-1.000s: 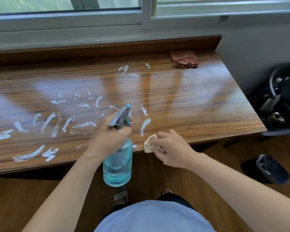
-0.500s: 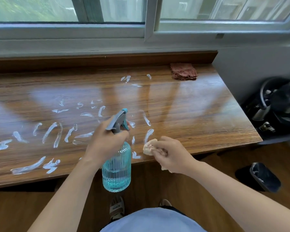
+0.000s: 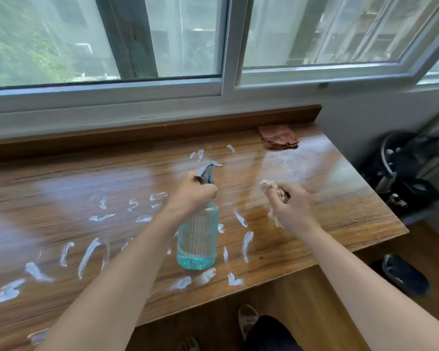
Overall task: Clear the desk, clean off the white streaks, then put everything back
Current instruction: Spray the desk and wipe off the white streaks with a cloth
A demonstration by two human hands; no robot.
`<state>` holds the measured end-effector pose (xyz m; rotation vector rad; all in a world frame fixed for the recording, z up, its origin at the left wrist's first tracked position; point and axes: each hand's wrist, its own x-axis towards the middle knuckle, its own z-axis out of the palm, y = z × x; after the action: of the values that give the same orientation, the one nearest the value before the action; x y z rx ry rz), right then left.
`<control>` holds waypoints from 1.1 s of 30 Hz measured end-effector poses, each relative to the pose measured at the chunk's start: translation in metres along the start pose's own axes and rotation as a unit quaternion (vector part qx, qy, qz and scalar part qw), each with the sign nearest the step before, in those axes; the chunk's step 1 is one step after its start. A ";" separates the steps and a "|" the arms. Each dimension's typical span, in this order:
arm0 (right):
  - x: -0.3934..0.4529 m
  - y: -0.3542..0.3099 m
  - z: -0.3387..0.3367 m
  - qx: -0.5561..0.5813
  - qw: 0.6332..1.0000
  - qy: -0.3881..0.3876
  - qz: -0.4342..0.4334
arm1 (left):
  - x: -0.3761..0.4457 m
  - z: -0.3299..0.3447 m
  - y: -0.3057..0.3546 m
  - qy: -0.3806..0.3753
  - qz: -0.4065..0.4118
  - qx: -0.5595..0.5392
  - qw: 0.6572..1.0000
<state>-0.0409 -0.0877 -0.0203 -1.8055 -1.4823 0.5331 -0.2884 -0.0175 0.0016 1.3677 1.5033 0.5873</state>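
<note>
- Many white streaks (image 3: 91, 254) mark the wooden desk (image 3: 340, 214) toward its front edge.
- Left hand (image 3: 192, 196) grips a ribbed blue spray bottle (image 3: 197, 239).
- Right hand (image 3: 290, 207) clutches a crumpled beige cloth (image 3: 270, 187).
- Folded brown rag (image 3: 278, 140) lies at the back right corner.

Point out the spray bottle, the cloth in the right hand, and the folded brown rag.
spray bottle (image 3: 197, 239), head view, ribbed glass body.
cloth (image 3: 269, 185), head view, bunched end sticking out above the fingers.
folded brown rag (image 3: 278, 136), head view, middle of its top face.
</note>
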 end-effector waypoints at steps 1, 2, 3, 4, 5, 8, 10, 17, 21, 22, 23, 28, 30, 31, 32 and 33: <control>0.010 -0.001 0.000 -0.006 1.000 -0.001 0.003 | 0.009 -0.002 0.002 -0.002 -0.002 0.006 1.000; 0.022 -0.002 0.001 -0.015 1.000 -0.006 0.003 | 0.019 -0.004 0.003 -0.003 -0.002 0.006 1.000; 0.034 -0.002 0.002 -0.025 1.000 -0.012 0.000 | 0.030 -0.006 0.004 0.001 -0.001 0.005 1.000; 0.048 -0.001 0.003 -0.029 0.999 -0.016 -0.002 | 0.041 -0.009 0.005 0.010 0.004 0.008 1.000; 0.062 0.001 0.005 -0.030 0.999 -0.020 -0.005 | 0.051 -0.012 0.010 0.021 0.011 0.018 1.000; 0.109 0.014 0.015 -0.052 0.998 -0.028 -0.022 | 0.075 -0.015 0.029 0.040 0.055 0.078 0.995; 0.136 0.026 0.026 -0.066 0.997 -0.038 -0.023 | 0.088 -0.013 0.041 0.041 0.075 0.143 0.986; 0.206 0.052 0.061 -0.125 0.989 -0.042 -0.062 | 0.118 -0.011 0.054 0.003 0.025 0.393 0.919; 0.225 0.056 0.073 -0.122 0.988 -0.035 -0.092 | 0.117 -0.020 0.053 -0.035 0.001 0.398 0.917; 0.229 0.057 0.076 -0.118 0.988 -0.037 -0.093 | 0.116 -0.020 0.053 -0.033 0.007 0.393 0.919; 0.231 0.056 0.079 -0.114 0.988 -0.041 -0.092 | 0.114 -0.020 0.053 -0.028 0.011 0.391 0.920; 0.246 0.050 0.088 -0.135 0.983 -0.031 -0.122 | 0.110 -0.027 0.039 0.025 0.056 0.311 0.948; 0.255 0.046 0.093 -0.160 0.980 -0.038 -0.112 | 0.109 -0.038 0.033 0.088 0.086 0.214 0.969; 0.260 0.044 0.097 -0.181 0.978 -0.045 -0.098 | 0.110 -0.044 0.029 0.126 0.098 0.172 0.972; 0.262 0.043 0.100 -0.205 0.973 -0.051 -0.088 | 0.110 -0.049 0.027 0.162 0.108 0.136 0.971; 0.263 0.042 0.103 -0.224 0.969 -0.054 -0.086 | 0.112 -0.055 0.025 0.193 0.117 0.109 0.968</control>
<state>-0.0209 0.1901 -0.0845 -1.9782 -1.9322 0.2215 -0.3129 0.1070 0.0073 1.6872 1.7668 0.8988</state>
